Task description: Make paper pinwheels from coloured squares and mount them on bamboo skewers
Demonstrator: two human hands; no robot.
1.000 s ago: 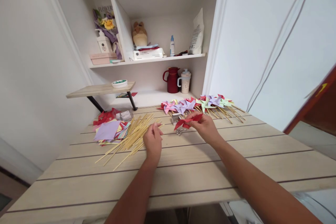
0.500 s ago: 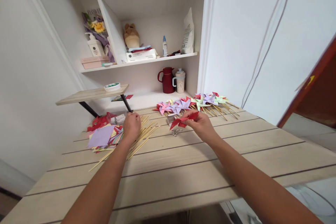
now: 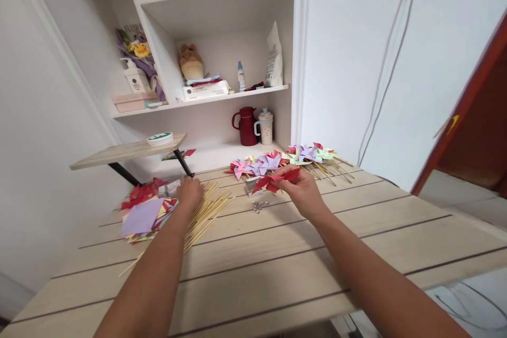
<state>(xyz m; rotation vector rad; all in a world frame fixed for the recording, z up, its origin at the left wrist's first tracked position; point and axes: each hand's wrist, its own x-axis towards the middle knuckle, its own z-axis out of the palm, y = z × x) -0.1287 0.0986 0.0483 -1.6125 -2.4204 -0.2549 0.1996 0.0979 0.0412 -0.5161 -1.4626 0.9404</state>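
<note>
My right hand point(image 3: 303, 191) pinches a folded red paper pinwheel point(image 3: 273, 180) above the wooden table point(image 3: 277, 259). Out to the left, my left hand point(image 3: 189, 194) rests with curled fingers on the far end of a pile of bamboo sticks point(image 3: 204, 214), next to a small clear box point(image 3: 169, 188); whether it grips a stick I cannot tell. Several small metal pins point(image 3: 259, 205) lie below the pinwheel, beside a small metal box point(image 3: 250, 185). A stack of coloured paper squares point(image 3: 143, 216) sits left of the sticks.
A row of finished pinwheels on sticks point(image 3: 285, 157) lies along the table's far edge. Behind stand a red jug point(image 3: 246, 125), a cup point(image 3: 264, 127), and white shelves point(image 3: 206, 97) with bottles and a plush toy. A small raised shelf point(image 3: 127, 150) holds tape.
My left hand moved from the near middle of the stick pile leftwards and away to its far end. My right hand kept hold of the red pinwheel. The view shifted left.
</note>
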